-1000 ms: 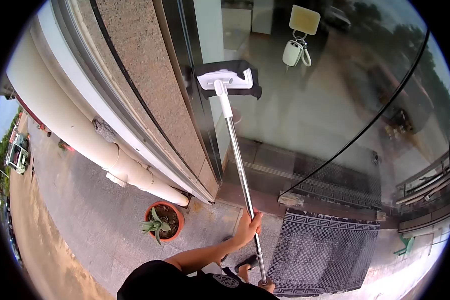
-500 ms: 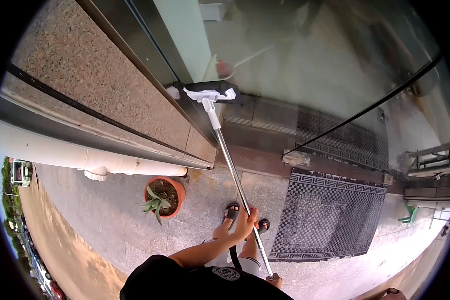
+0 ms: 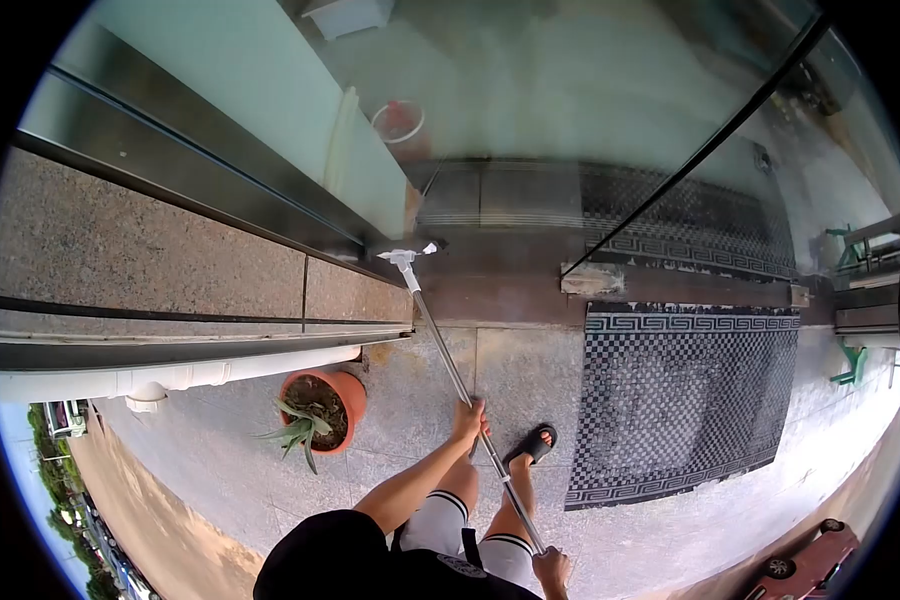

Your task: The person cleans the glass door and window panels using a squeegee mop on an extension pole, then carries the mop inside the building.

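My left hand (image 3: 468,422): wrapped around the metal pole (image 3: 438,335).
My right hand (image 3: 551,570): clasping its near end.
White head (image 3: 402,257): at the foot of the glass (image 3: 530,110).
Glass: work seems low down; what's done or left I cannot tell.

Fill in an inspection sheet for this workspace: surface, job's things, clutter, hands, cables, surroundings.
Surface: grey tiled floor, with a patterned mat lying in front of the glass.
Job's things: a cleaning tool with a white head on a metal pole; the head is near the lower left corner of the glass, contact unclear.
Clutter: a plant in an orange pot, left of the pole.
Hands: left hand grips the pole partway along; right hand grips its near end.
Cables: nothing seen.
Surroundings: stone wall and white pipe at left; red car at lower right.
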A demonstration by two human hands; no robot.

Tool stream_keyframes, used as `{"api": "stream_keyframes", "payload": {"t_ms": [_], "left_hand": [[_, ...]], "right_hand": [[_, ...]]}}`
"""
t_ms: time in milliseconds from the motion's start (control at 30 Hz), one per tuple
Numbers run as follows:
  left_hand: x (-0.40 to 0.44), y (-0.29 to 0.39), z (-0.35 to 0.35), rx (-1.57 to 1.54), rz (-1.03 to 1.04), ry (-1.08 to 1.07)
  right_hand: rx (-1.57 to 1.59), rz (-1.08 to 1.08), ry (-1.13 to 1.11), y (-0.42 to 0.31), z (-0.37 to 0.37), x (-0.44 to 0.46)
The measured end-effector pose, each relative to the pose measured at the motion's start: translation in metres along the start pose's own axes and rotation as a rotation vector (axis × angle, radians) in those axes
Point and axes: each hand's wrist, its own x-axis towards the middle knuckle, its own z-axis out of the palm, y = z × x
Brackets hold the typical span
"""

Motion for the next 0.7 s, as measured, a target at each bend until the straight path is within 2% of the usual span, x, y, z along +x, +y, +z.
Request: {"api": "stream_keyframes", "payload": {"t_ms": [67, 167, 267, 300, 367, 467, 567, 633, 700], "left_hand": [[-0.094, 0.044, 0.023, -0.052, 0.108, -0.067], [-0.210, 0.130, 0.055, -0.095, 0.322, -0.116], [-0.269, 0.223, 0.075, -0.030, 0.618, -0.226], [-0.281, 0.248, 0.083, -0.026, 0.686, -0.192], [-0.284, 0.268, 0.090, -0.010, 0.746, -0.192], [-0.250, 0.206, 0.090, 0.011, 0.681, -0.171], [-0.200, 0.096, 0.078, -0.012, 0.391, -0.171], [-0.148, 0.041, 0.061, 0.200, 0.285, -0.156], [-0.078, -0.007, 0.042, 0.157, 0.124, -0.146]], "right_hand": [[0.084, -0.113, 0.116, 0.043, 0.018, -0.024], [0.257, -0.269, 0.187, 0.024, 0.002, -0.028], [0.502, -0.463, 0.228, -0.051, -0.036, -0.003], [0.580, -0.514, 0.218, -0.078, -0.053, 0.001], [0.603, -0.542, 0.232, -0.088, -0.047, 0.009], [0.577, -0.469, 0.188, -0.062, -0.040, 0.004], [0.312, -0.236, 0.115, 0.045, 0.044, -0.023], [0.240, -0.144, 0.112, 0.091, 0.094, -0.042], [0.281, -0.009, -0.110, 0.124, 0.164, -0.043]]}}
